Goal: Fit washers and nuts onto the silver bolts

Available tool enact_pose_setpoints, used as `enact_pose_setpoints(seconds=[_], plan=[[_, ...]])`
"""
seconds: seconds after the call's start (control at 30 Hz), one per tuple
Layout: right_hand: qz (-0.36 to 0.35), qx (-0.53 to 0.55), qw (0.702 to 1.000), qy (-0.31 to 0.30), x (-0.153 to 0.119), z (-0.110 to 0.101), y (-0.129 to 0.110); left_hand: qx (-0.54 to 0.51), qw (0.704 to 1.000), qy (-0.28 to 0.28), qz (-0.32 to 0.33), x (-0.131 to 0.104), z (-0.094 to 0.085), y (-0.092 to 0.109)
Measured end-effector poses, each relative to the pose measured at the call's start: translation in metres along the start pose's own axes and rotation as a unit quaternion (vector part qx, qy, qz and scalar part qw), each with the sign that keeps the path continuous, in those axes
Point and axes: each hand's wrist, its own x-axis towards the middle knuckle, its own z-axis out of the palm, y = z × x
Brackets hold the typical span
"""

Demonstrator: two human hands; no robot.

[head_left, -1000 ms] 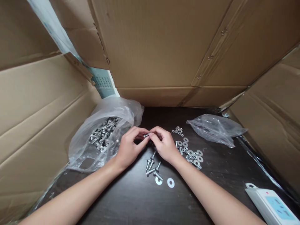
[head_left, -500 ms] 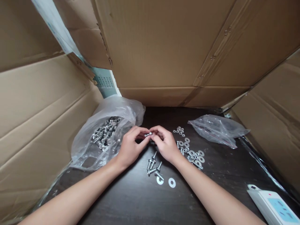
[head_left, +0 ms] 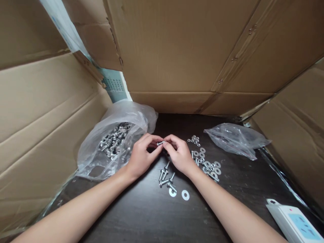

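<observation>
A small metal bolt (head_left: 160,143) lies sideways between my two hands, above the dark table. My left hand (head_left: 143,153) is closed, with thumb and fingertips around the bolt's left part. At the other end, my right hand (head_left: 178,152) pinches the bolt; its fingertips cover that end, so whether a nut is there cannot be seen. Below the hands lie several loose bolts (head_left: 164,181) with nuts on their shanks. One flat washer (head_left: 185,195) rests beside them, and another is partly under a bolt.
A clear plastic bag (head_left: 88,155) full of bolts (head_left: 115,141) stands open at left. Right of my hands are small nuts (head_left: 194,139) and a pile of washers and bolts (head_left: 207,165). An apparently flat plastic bag (head_left: 235,138), a power strip (head_left: 296,219) and cardboard walls (head_left: 177,50) surround them.
My right fingertips have shifted slightly over the bolt's right end, covering more of it. The whole view has moved a little; the loose parts lie as before.
</observation>
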Motion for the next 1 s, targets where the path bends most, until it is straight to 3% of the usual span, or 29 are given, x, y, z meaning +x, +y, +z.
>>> enact_pose_setpoints(seconds=[1.0], plan=[[-0.016, -0.009, 1.0, -0.003, -0.0003, -0.0001, -0.002, 0.004, 1.0, 0.002, 0.003, -0.0003, -0.0005, -0.0007]])
